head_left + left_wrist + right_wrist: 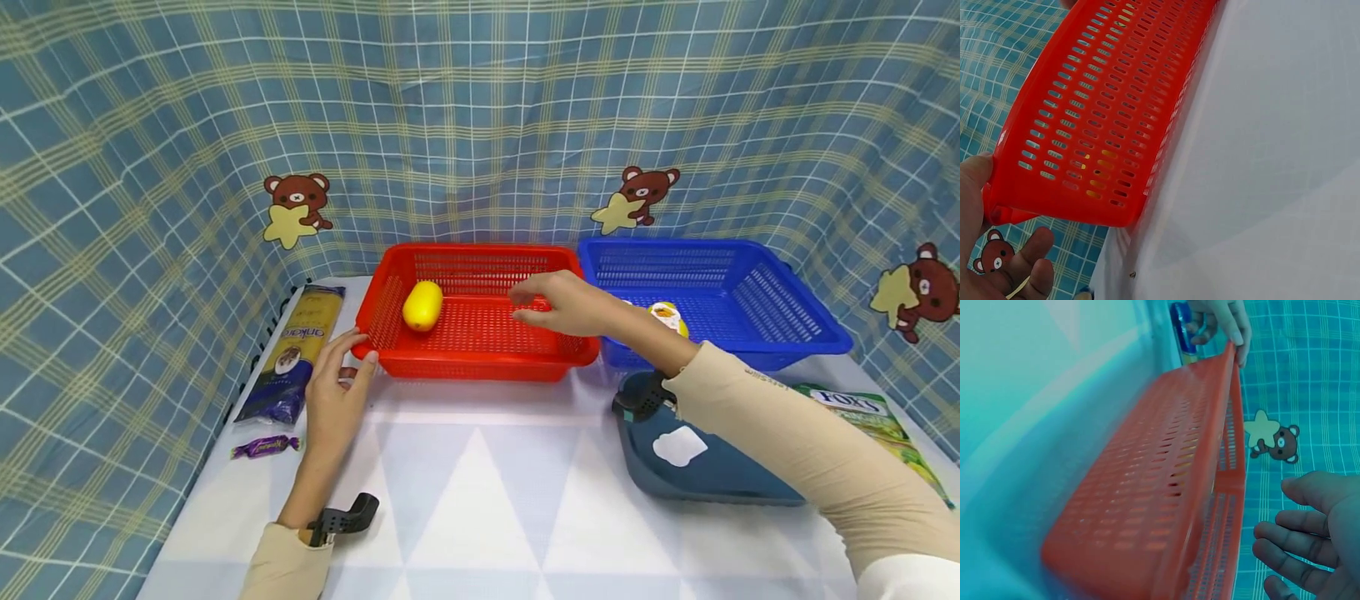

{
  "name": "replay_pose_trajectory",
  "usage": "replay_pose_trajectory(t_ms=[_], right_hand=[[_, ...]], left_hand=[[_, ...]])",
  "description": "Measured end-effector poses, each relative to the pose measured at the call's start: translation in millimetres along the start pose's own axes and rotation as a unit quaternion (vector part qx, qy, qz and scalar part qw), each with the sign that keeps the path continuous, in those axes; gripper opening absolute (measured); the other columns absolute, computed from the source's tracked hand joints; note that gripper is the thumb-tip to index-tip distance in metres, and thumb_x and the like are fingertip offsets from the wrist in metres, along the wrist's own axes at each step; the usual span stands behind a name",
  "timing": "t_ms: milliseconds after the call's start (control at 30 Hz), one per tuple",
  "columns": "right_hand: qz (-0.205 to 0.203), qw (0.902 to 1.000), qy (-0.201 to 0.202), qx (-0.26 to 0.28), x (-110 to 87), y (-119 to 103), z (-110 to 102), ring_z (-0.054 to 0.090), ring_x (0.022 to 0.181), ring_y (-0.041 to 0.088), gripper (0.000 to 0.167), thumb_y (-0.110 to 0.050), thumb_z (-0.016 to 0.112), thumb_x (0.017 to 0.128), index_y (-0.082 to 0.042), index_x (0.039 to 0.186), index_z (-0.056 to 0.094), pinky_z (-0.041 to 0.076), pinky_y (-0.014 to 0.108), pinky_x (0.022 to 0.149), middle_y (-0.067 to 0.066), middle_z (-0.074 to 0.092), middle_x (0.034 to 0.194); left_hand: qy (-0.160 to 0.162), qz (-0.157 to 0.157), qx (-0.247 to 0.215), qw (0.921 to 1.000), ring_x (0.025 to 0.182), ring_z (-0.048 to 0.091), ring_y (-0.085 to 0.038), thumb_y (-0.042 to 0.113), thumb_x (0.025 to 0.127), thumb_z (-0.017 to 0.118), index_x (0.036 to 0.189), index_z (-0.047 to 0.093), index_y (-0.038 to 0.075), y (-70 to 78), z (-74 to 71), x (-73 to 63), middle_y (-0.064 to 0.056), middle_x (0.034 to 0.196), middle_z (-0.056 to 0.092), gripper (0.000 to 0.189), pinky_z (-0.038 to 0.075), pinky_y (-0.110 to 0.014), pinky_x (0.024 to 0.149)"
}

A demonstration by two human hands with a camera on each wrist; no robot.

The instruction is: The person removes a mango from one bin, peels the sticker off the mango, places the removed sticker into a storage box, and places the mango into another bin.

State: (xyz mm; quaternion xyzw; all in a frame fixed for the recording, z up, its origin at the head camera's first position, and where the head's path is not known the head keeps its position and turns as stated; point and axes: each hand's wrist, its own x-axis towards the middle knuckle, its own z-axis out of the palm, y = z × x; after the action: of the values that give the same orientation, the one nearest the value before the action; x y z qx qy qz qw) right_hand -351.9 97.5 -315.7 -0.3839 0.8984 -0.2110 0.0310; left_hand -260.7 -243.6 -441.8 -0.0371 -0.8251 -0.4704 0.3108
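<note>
At the near left corner of the red basket (472, 368), my left hand (335, 398) pinches the rim between thumb and finger. The left wrist view shows its thumb (979, 170) right on that rim, the other fingers bent beneath. A smooth oblong yellow fruit (423, 306) lies inside the basket, toward its left end. My right hand (566, 304) hovers over the basket's right part with nothing in it. In the right wrist view its fingers (1294, 550) are spread and relaxed, apart from the basket wall (1141, 469).
Right of the red basket stands a blue basket (787, 354) holding a yellow-and-white item (667, 317). A dark teal tub (720, 475) lies under my right forearm, beside a green FOX'S packet (862, 408). At left are a spaghetti pack (296, 350) and a purple-wrapped candy (265, 447).
</note>
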Motion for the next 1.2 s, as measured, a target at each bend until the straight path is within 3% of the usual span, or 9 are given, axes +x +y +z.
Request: replay_pose_trajectory(t_ms=[367,667,967,1200], right_hand=[[0.012,0.9993,0.035,-0.004,-43.1,10,0,0.062,0.116,0.027,0.036,-0.022,0.068,0.097,-0.005,0.128,0.067,0.053,0.043,0.093,0.011,0.066,0.126],[0.018,0.9979,0.061,0.004,-78.6,20,1,0.061,0.111,0.029,0.034,-0.018,0.069,0.095,-0.005,0.127,0.067,0.058,0.042,0.081,0.011,0.067,0.122],[0.036,0.9957,0.085,-0.009,-108.9,37,-4,0.062,0.114,0.029,0.037,-0.02,0.069,0.096,-0.005,0.129,0.066,0.056,0.046,0.086,0.009,0.067,0.123],[0.056,0.9937,0.089,-0.04,-135.0,49,-10,0.058,0.12,0.035,0.036,-0.021,0.067,0.097,-0.004,0.129,0.066,0.048,0.058,0.096,0.014,0.066,0.125]], left_hand=[[0.004,0.002,0.01,0.9999,0.087,0.058,-0.018,0.023,0.098,0.067,0.132,0.065,0.013,-2.5,-0.8,-0.2,0.004,0.143,0.054,0.036,0.045,-0.013,0.075],[0.005,0.007,0.01,0.9999,0.088,0.06,-0.021,0.022,0.098,0.067,0.132,0.064,0.01,-1.9,1.9,-0.5,0.005,0.142,0.054,0.036,0.047,-0.015,0.076],[0.009,0.0,0.022,0.9997,0.085,0.059,-0.016,0.025,0.098,0.066,0.133,0.064,0.014,-2.8,3.2,-1.5,0.007,0.143,0.054,0.036,0.046,-0.012,0.075],[0.0,-0.011,0.025,0.9996,0.086,0.059,-0.014,0.029,0.098,0.066,0.134,0.063,0.016,-2.0,4.7,-2.3,0.01,0.143,0.052,0.038,0.046,-0.012,0.076]])
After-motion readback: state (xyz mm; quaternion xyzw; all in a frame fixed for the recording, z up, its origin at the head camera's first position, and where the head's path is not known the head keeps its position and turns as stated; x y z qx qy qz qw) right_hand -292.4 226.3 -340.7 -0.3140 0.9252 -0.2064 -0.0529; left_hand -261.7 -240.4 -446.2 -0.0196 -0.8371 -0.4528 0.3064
